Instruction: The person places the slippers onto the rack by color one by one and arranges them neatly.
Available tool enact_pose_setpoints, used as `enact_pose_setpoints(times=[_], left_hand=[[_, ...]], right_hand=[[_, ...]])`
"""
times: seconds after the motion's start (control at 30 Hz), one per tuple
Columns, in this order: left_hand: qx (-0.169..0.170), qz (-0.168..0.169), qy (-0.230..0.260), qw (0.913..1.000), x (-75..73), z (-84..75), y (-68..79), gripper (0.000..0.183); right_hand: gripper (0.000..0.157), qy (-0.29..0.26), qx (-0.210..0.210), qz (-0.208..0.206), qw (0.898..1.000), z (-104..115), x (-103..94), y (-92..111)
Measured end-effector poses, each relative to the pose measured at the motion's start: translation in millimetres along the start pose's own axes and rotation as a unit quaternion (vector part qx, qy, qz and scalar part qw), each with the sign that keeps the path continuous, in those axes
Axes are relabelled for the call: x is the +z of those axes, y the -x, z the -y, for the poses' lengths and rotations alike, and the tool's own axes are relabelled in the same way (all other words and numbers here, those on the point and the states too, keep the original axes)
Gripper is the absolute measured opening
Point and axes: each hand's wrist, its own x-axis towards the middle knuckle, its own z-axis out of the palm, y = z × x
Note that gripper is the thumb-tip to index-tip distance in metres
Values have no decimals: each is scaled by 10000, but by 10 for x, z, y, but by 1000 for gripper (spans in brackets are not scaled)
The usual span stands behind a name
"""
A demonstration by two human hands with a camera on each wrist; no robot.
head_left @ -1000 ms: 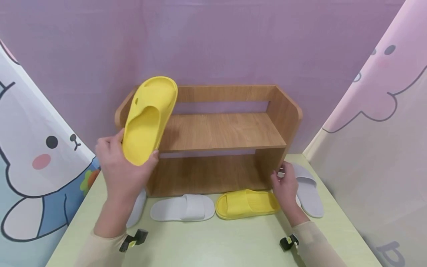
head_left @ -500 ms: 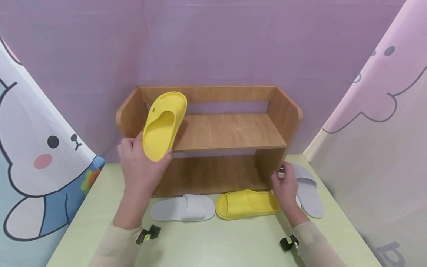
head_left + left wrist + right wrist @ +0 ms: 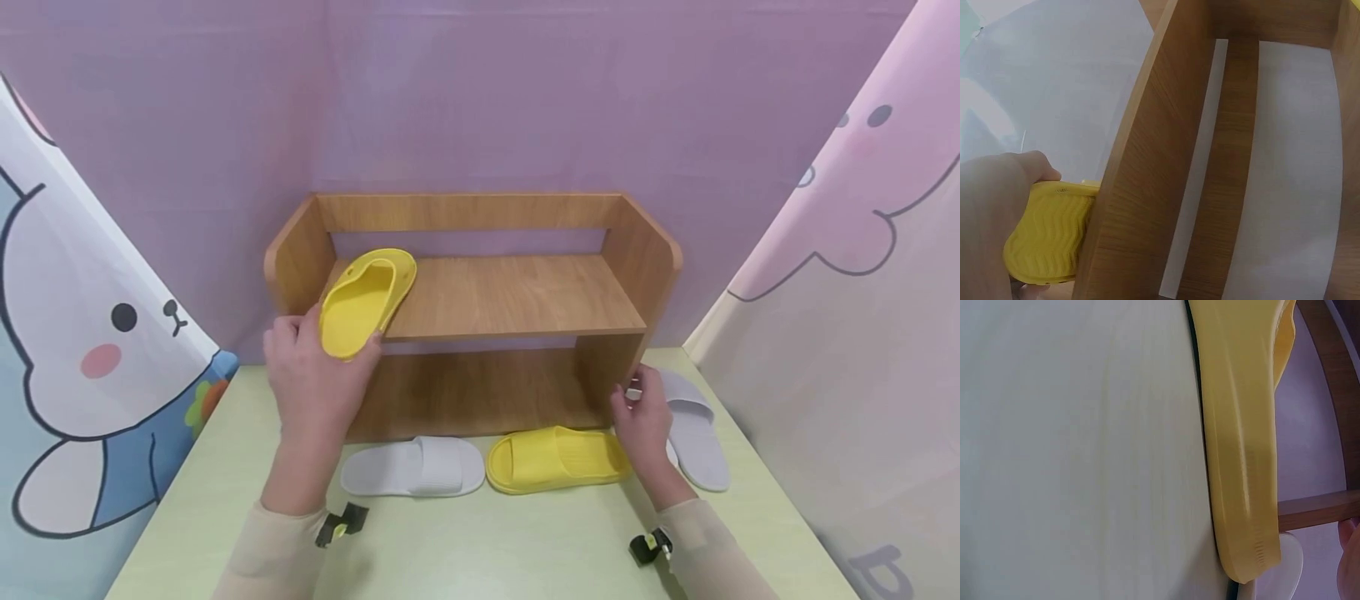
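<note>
We see the left hand [image 3: 318, 379] clamped on the heel end of the raised yellow slipper [image 3: 352, 321], thumb on its right edge, fingers on its left. The slipper is at the left part of the upper shelf [image 3: 517, 287], heel jutting past the near edge; we cannot tell whether its sole touches the board. Its toe points far and somewhat right, the long axis slanting from near left to far right. The right hand [image 3: 645, 417] pinches the near edge of the right side panel [image 3: 637, 258]. On the bench [image 3: 465, 550], before the rack, we see a white slipper [image 3: 411, 467] pointing right and a second yellow slipper [image 3: 558, 460] just beside it, pointing left.
</note>
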Motion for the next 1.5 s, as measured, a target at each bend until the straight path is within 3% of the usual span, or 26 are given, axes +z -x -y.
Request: enact_pose_setpoints(times=[0.57,0.9,1.5], left_hand=[[-430,-233,7,9988,132,-77,-118,86],[-540,-282,98,9981,236,-36,-152,86],[-590,-494,-176,9969,345,8,-164,88]], right_hand=[[35,-12,-43,-77,10000,-33,31,-1],[36,-3,-122,-100,9999,-35,38,1],[36,-44,-114,-121,9999,-65,52,4]])
